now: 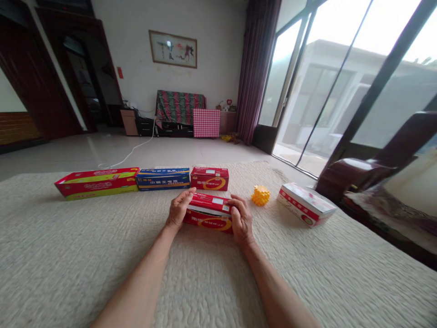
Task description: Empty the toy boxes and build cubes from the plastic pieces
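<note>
Between my two hands sits a red cardboard box (209,223) with a yellow ring and white lettering on its front. A gap shows along the front edge of its lid. My left hand (179,210) grips the left end, thumb over the top edge. At the right end, my right hand (241,219) has its fingers curled over the corner. Just behind stands a similar red box (209,179). It is in line with a blue battery box (164,179) and a long red and yellow-green box (99,183) to the left.
A spiky yellow ball (261,195) and a white and red box (306,205) lie to the right on the cream quilted cover (129,255). A dark wooden armchair (355,173) borders the right side. Farther off is a low cabinet draped with cloth (180,107).
</note>
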The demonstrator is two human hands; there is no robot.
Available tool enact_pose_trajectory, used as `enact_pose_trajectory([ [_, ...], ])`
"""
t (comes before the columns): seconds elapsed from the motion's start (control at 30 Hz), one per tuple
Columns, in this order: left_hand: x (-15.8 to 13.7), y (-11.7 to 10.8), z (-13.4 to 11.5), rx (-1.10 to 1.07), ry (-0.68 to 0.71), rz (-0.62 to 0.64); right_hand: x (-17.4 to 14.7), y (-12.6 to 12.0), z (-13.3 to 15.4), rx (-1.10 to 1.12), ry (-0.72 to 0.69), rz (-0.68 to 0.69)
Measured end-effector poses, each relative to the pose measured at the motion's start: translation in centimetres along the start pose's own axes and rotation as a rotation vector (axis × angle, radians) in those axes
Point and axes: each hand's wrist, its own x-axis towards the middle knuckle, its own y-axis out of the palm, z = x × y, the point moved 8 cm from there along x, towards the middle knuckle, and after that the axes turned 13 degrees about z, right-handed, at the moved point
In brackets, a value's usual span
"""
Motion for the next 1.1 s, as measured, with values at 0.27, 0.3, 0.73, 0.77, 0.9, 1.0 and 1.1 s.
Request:
enact_pose_trajectory([
  [0.27,0.1,1.2,-0.3,-0.107,-0.059,0.174,0.1,-0.6,0.1,-0.034,-0.009,-0.013],
  [0.3,0.0,1.2,-0.3,-0.165,-0.077,0.213,0.1,-0.6,0.3,-0.038,-0.014,-0.01],
  [0.73,-0.2,1.3,0.0,-0.289,-0.14,0.337,0.2,-0.9,0.3,-0.039,-0.008,-0.046],
  [0.77,-0.2,1.3,0.0,-0.288,-0.144,0.342,0.2,-0.9,0.2,-0.039,-0.011,-0.044],
  [0.9,-0.3,1.3,-0.3,-0.288,-0.132,0.354,0.2,-0.9,0.1,-0.035,-0.024,-0.04],
  [1.0,-0.3,1.3,-0.4,-0.269,-0.129,0.337,0.2,-0.9,0.0,-0.028,-0.017,-0.034],
  [1.1,-0.3,1.4,-0.2,-0.23,-0.144,0.307,0.2,-1.0,0.1,-0.027,-0.014,-0.033],
])
